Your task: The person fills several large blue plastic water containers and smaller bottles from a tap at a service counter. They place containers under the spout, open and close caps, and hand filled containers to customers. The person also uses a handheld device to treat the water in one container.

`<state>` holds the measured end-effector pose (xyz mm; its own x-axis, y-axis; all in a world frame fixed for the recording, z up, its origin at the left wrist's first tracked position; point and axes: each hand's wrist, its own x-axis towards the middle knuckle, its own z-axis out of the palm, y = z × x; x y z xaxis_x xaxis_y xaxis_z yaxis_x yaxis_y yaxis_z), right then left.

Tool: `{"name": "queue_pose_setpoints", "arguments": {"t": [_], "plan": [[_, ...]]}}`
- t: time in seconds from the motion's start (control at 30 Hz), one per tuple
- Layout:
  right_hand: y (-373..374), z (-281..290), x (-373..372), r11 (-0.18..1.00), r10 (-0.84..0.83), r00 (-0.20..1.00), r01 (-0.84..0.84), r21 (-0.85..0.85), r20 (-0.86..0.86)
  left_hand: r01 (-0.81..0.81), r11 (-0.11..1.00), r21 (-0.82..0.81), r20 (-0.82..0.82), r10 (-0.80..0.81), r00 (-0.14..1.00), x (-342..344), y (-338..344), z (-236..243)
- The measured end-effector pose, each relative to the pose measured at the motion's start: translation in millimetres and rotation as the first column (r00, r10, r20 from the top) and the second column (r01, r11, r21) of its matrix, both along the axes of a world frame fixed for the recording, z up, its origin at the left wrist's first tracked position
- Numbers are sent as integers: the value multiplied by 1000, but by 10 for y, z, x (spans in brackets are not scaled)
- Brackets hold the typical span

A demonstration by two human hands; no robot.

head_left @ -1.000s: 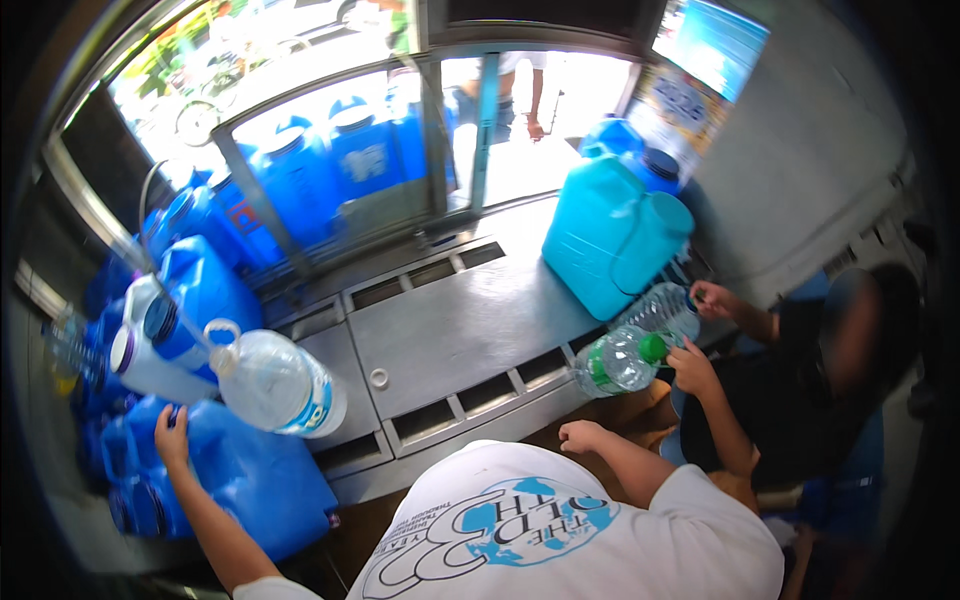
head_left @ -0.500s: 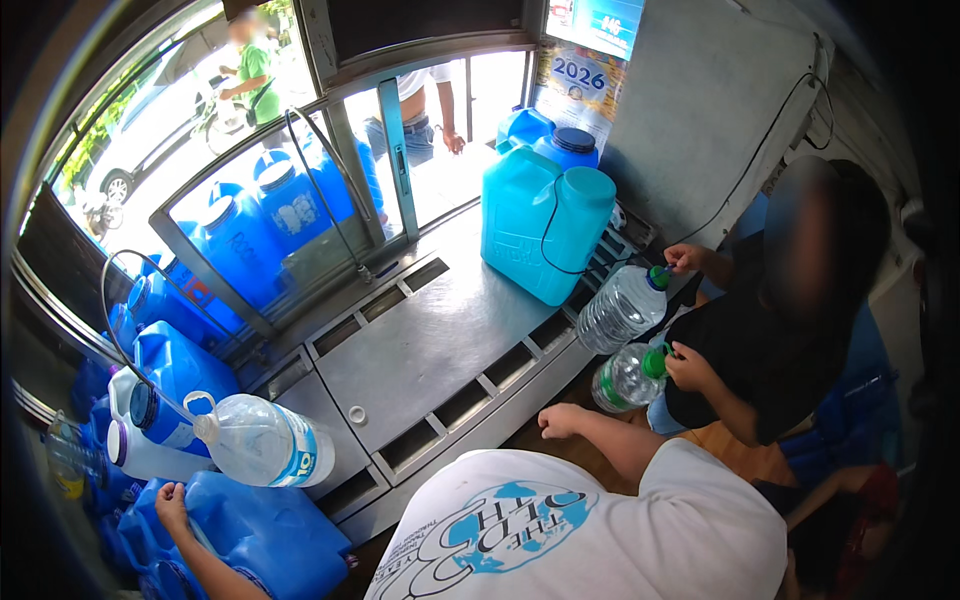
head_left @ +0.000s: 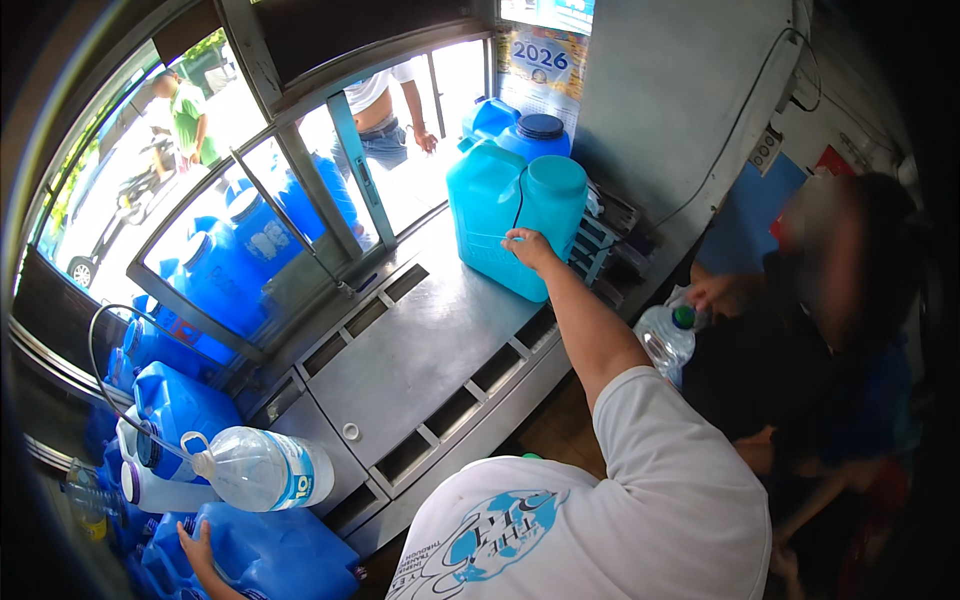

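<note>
My left hand (head_left: 195, 550) lies against a blue water jug (head_left: 275, 550) at the lower left, its fingers spread. My right hand (head_left: 528, 248) is stretched forward to the front of a teal water container (head_left: 478, 205). Its fingers are pinched on a thin black cord (head_left: 519, 205) that runs down from beside the container's round cap. The container stands upright on the metal counter (head_left: 415, 335). A large clear bottle with a handle (head_left: 245, 465) lies tilted at the counter's left end, its neck beside a thin hose (head_left: 105, 365).
Several blue jugs (head_left: 215, 275) stand beyond the sliding window. A blue jug with a dark cap (head_left: 540, 128) sits behind the teal container. Slots line the counter. At right a person in black (head_left: 740, 370) holds a clear bottle (head_left: 665, 335). Two people are outside.
My right hand has moved from beside my body up to the teal container and onto the cord. The person at right has drawn back with a bottle. My left hand's fingers have spread.
</note>
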<state>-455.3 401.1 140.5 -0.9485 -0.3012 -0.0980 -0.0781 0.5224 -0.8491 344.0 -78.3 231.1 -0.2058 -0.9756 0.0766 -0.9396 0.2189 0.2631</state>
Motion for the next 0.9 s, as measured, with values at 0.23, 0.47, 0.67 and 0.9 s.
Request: {"name": "queue_pose_setpoints", "arguments": {"t": [0.23,0.47,0.67,0.9], "plan": [[-120,221,-337,909,221,942,-293,-296,-254,48,990,-133,-180,-72,981,291,767,-126],[904,1558,-536,858,77,988,-136,-496,-138,-213,963,-165,-106,197,975,-190,1215,189],[1933,1152,-625,865,-69,996,30,-501,-60,-227,953,-200,-87,214,973,-182,1239,144],[2573,-209,-109,977,34,994,-11,212,-105,-208,958,-197,-83,195,977,-347,1245,228]]}}
